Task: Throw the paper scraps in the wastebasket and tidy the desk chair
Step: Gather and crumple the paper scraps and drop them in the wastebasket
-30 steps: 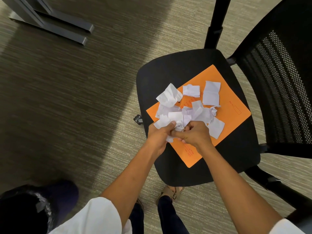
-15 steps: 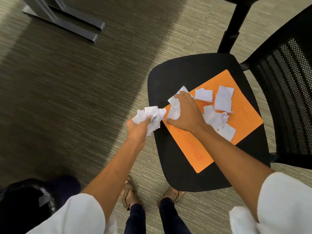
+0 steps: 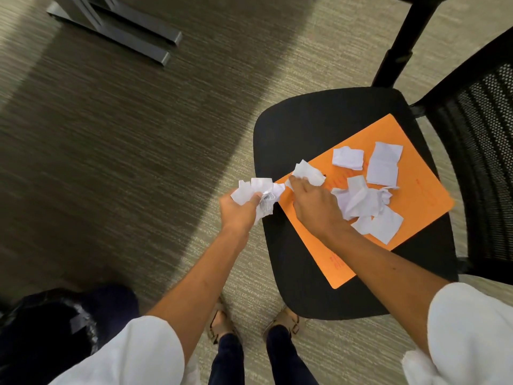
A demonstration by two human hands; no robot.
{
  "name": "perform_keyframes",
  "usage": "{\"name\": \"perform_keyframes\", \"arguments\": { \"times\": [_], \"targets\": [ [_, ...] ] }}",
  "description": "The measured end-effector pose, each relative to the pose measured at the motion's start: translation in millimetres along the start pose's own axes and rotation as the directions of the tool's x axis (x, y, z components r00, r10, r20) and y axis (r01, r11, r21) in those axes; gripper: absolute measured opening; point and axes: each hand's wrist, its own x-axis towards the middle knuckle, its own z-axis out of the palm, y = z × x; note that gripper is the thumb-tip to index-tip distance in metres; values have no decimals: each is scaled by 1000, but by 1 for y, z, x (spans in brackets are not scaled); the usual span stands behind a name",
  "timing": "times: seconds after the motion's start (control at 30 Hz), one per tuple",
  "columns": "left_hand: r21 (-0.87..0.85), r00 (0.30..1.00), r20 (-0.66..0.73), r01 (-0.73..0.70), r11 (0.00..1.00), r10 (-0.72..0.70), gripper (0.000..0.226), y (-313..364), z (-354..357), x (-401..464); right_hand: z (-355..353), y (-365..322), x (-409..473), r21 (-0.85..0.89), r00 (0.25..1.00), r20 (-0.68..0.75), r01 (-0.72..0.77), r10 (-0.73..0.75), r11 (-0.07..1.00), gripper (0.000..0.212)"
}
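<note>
White paper scraps [image 3: 366, 200] lie scattered on an orange folder [image 3: 422, 195] on the black desk chair seat [image 3: 305, 129]. My left hand [image 3: 238, 209] grips a crumpled bunch of scraps [image 3: 261, 191] just off the seat's left edge. My right hand [image 3: 313, 201] pinches another crumpled scrap [image 3: 308, 170] at the folder's left corner. Two flatter scraps [image 3: 384, 163] lie further back on the folder. The wastebasket with a black liner [image 3: 41, 337] stands on the floor at bottom left, partly behind my left sleeve.
The chair's mesh backrest [image 3: 483, 151] rises at the right and a black armrest post [image 3: 399, 45] stands behind the seat. Grey metal desk feet [image 3: 133, 37] lie on the carpet at top left. My sandalled feet [image 3: 222, 326] stand in front of the seat.
My left hand has pulled away to the left with a bunch of scraps. My right hand has closed on a crumpled scrap at the folder's left corner and drawn it toward the left hand.
</note>
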Motion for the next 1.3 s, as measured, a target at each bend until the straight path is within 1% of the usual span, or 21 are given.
{"name": "perform_keyframes", "arguments": {
  "times": [0.1,0.2,0.23,0.3,0.37,0.43,0.47,0.53,0.6,0.67,0.77,0.8,0.87,0.9,0.93,1.0,1.03,1.1,1.2,1.23,1.3],
  "targets": [
    [10,1000,10,5,1000,-5,40,2,5,-1,-4,9,3,-49,999,3,35,-35,998,49],
    [0,1000,24,-9,1000,9,35,2,9,-1,-12,12,6,0,996,30,-80,80,997,49],
    [0,999,32,-17,1000,17,34,2,11,-2,-17,11,6,64,990,-8,-143,144,988,48],
    [6,999,43,-30,1000,30,32,2,15,-5,-29,8,-1,317,934,-185,-238,306,918,40],
    [8,999,45,-16,1000,16,24,2,20,-8,-43,5,-11,564,811,-320,-251,489,787,32],
    [23,998,55,-25,999,24,20,3,25,-11,-51,-2,-23,644,753,-378,-203,538,738,30],
    [25,997,71,-28,999,27,21,4,28,-13,-53,-8,-29,648,760,-402,-158,511,745,29],
    [0,993,110,-34,999,34,18,7,32,-17,-51,-23,-40,634,829,-411,-40,380,772,29],
    [-53,986,163,-35,998,44,18,10,35,-22,-41,-33,-49,546,893,-401,52,206,836,33],
    [-106,973,226,-10,994,34,16,13,36,-26,-27,-36,-52,483,918,-383,101,106,870,37],
    [-215,951,307,98,972,-28,7,16,34,-29,-14,-37,-52,479,922,-372,92,107,873,41],
    [-255,938,343,147,956,-52,11,17,33,-29,-11,-37,-53,443,922,-377,94,90,891,42],
    [-323,900,423,254,912,-100,34,20,32,-31,-8,-38,-54,333,928,-373,118,15,936,41],
    [-332,892,441,269,904,-104,41,20,31,-32,-9,-39,-54,304,934,-358,131,-14,944,40],
    [-317,892,443,250,915,-90,39,20,31,-33,-10,-38,-54,303,943,-330,138,-32,943,39],
    [-291,906,419,198,936,-61,21,16,32,-34,-14,-37,-57,370,973,-225,131,-48,920,44],
    [-284,916,396,190,940,-65,21,14,31,-35,-18,-35,-59,433,983,-180,121,-46,893,47],
    [-285,927,364,204,937,-91,30,11,29,-35,-24,-30,-63,620,988,-150,71,29,782,48],
    [-302,933,345,215,929,-104,34,11,24,-32,-32,-23,-65,877,938,-147,-24,314,480,34],
    [-289,940,324,204,935,-105,32,10,22,-29,-34,-19,-63,899,895,-175,-25,410,437,27],
    [-254,955,278,177,951,-104,26,9,18,-24,-37,-3,-60,867,797,-249,-70,550,494,18]
  ]
}}
